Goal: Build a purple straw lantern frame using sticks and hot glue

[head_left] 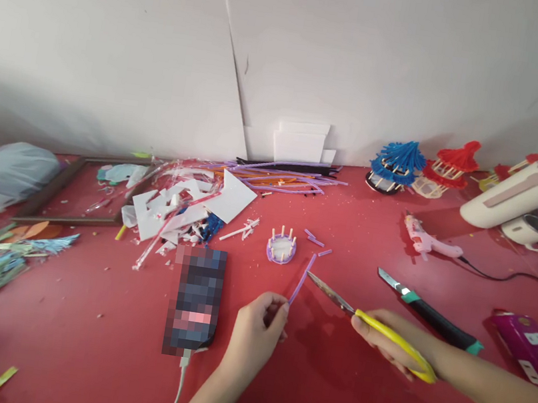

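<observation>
My left hand [257, 328] pinches the lower end of a thin purple straw [302, 279] that slants up and to the right above the red table [81, 308]. My right hand [392, 344] grips yellow-handled scissors [363, 316], whose blade tips sit right at the straw's upper part. Just beyond the straw stands a small purple ring base [281, 246] with several short white pegs standing around it. A few short purple straw pieces [316, 241] lie beside that base.
A phone [194, 301] on a cable lies left of my left hand. A utility knife [427, 311], pink glue gun [427, 240], blue and red straw pavilions [398, 167], a white flask [528, 190], white scraps [187, 206] and long straws [283, 177] surround the work spot.
</observation>
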